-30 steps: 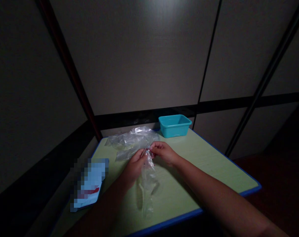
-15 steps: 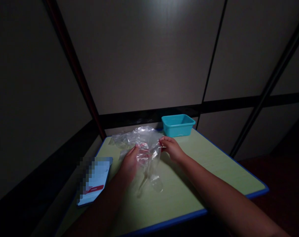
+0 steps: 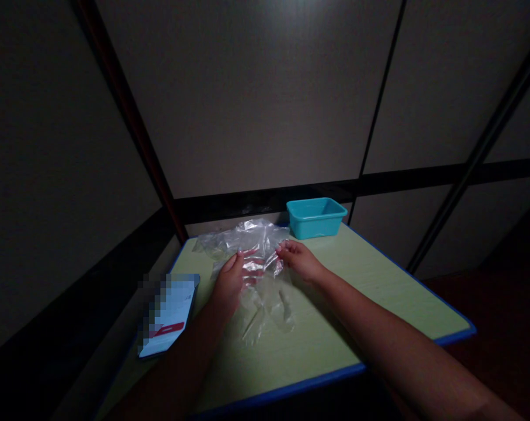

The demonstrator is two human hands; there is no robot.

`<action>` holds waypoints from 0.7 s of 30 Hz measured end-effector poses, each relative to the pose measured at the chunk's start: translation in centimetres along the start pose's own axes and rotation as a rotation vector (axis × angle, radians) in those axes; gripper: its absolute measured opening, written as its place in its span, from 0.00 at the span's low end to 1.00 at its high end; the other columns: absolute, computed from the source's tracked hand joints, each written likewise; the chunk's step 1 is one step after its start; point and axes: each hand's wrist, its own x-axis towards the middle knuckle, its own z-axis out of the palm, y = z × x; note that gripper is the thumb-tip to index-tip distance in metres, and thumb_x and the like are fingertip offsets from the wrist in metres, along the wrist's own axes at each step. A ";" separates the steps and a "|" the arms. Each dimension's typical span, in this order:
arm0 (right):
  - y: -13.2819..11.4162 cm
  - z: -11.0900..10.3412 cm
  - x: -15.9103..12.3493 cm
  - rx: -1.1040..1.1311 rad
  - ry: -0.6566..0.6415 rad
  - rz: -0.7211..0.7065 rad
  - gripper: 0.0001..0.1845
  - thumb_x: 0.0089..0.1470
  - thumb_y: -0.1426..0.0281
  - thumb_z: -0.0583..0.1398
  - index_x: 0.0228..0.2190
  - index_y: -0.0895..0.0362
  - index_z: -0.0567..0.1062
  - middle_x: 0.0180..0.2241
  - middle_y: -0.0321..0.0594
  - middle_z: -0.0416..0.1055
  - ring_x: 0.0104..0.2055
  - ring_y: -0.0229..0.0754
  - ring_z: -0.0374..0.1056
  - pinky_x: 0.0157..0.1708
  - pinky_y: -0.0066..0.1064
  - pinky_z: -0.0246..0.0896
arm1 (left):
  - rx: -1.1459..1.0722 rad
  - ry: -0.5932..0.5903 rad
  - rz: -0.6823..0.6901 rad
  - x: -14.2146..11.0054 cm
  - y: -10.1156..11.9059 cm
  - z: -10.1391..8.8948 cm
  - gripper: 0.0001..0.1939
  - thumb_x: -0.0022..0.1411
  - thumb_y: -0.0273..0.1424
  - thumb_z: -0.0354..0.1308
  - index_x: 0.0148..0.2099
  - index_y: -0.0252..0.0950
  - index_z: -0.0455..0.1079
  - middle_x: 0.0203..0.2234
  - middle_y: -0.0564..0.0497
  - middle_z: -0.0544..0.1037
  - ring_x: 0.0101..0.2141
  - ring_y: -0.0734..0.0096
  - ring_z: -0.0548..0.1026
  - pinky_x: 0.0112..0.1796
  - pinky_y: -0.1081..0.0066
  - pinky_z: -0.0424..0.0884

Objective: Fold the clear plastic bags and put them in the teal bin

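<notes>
Film-spreading step, apparently: left hand (image 3: 230, 285) and right hand (image 3: 304, 262), fingers pinching clear plastic film (image 3: 265, 292) above the tabletop (image 3: 370, 275); wider spreading would call for steady grips.

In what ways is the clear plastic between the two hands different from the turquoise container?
The clear plastic is see-through, whereas the turquoise container is opaque. The plastic is thin and crinkled; the container has smooth walls and a box shape. The plastic is held by the left hand and right hand, while the container stands upright on the table.
</notes>
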 end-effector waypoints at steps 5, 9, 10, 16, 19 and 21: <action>0.0 0.1 0.1 -0.076 0.054 -0.009 0.19 0.43 0.53 0.60 0.21 0.55 0.63 0.14 0.30 0.62 0.15 0.34 0.56 0.17 0.26 0.50 | 0.068 0.077 0.052 0.3 -0.4 -0.2 0.22 0.53 0.49 0.55 0.39 0.35 0.70 0.23 0.52 0.75 0.15 0.78 0.67 0.17 0.77 0.60; -0.3 0.3 -0.1 -0.222 0.137 0.044 0.15 0.47 0.56 0.58 0.23 0.54 0.63 0.08 0.25 0.55 0.10 0.33 0.50 0.12 0.25 0.42 | 0.066 0.101 0.115 0.7 -1.0 -0.4 0.25 0.49 0.51 0.57 0.37 0.34 0.70 0.16 0.57 0.69 0.14 0.81 0.62 0.15 0.79 0.54; -0.4 0.3 -0.1 -0.239 0.163 0.051 0.14 0.47 0.57 0.58 0.23 0.54 0.64 0.08 0.25 0.54 0.09 0.33 0.49 0.11 0.25 0.41 | 0.061 0.105 0.125 0.8 -1.1 -0.4 0.25 0.48 0.51 0.57 0.37 0.33 0.71 0.16 0.58 0.68 0.14 0.80 0.62 0.15 0.79 0.55; -0.9 0.4 -0.3 -0.168 0.190 0.042 0.14 0.46 0.58 0.59 0.22 0.54 0.65 0.08 0.26 0.53 0.09 0.32 0.48 0.10 0.24 0.38 | 0.044 0.097 0.109 0.7 -1.3 -0.3 0.26 0.47 0.52 0.58 0.35 0.33 0.71 0.16 0.57 0.67 0.15 0.80 0.62 0.16 0.78 0.56; -1.0 0.4 -0.2 -0.132 0.184 0.020 0.15 0.46 0.57 0.59 0.22 0.54 0.65 0.09 0.26 0.54 0.09 0.31 0.47 0.10 0.24 0.38 | 0.097 0.104 0.121 0.8 -1.3 -0.3 0.23 0.51 0.50 0.55 0.38 0.35 0.69 0.18 0.57 0.67 0.15 0.81 0.61 0.16 0.78 0.55; -1.0 0.4 -0.1 -0.122 0.195 0.016 0.15 0.46 0.56 0.59 0.22 0.55 0.65 0.09 0.26 0.54 0.10 0.30 0.47 0.09 0.23 0.38 | 0.168 0.152 0.165 1.1 -1.2 -0.5 0.20 0.53 0.47 0.53 0.41 0.37 0.67 0.21 0.56 0.68 0.16 0.80 0.61 0.17 0.78 0.56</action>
